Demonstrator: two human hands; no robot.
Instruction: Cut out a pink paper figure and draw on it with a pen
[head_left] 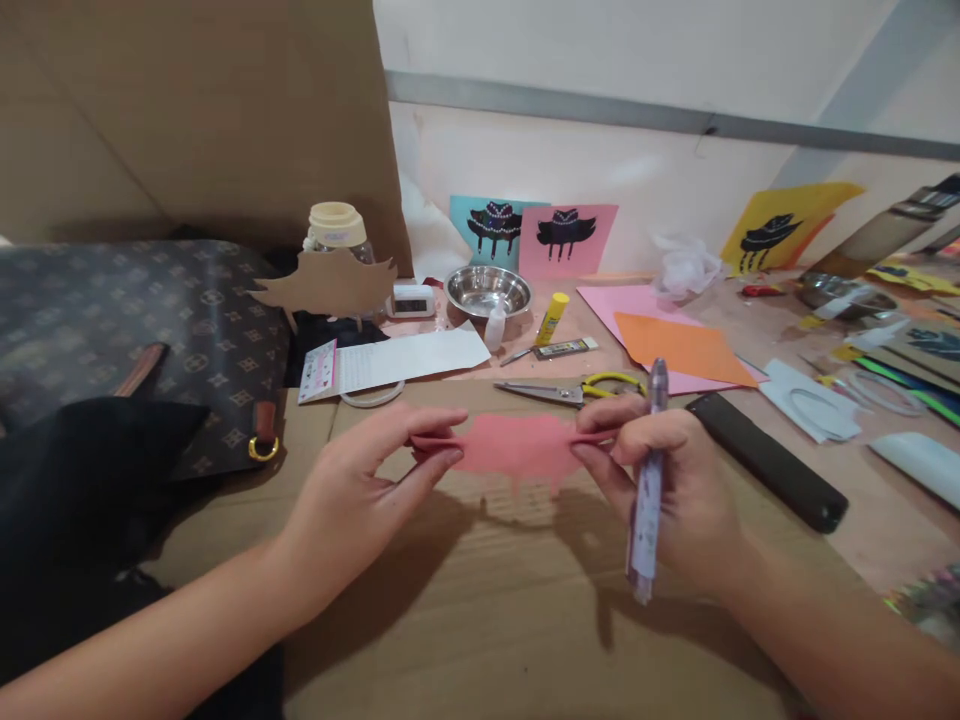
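A pink paper cutout (pixel 517 445) is stretched between my hands above the brown cardboard (pixel 465 620). My left hand (pixel 375 480) pinches its left end between thumb and fingers. On the other side, my right hand (pixel 664 470) pinches the right end, and a pale purple pen (pixel 646 530) is also held upright among its fingers. Thin strips hang from the lower edge of the cutout, somewhat blurred. Yellow-handled scissors (pixel 570 390) lie just behind the paper, partly covered by my right hand.
Behind are a metal bowl (pixel 487 292), a yellow glue stick (pixel 552 318), a white card (pixel 412 358) and a brown hat-shaped cutout (pixel 330 285). Orange paper (pixel 682 350) and a black case (pixel 769 460) lie right. A patterned bag (pixel 217 350) stands left.
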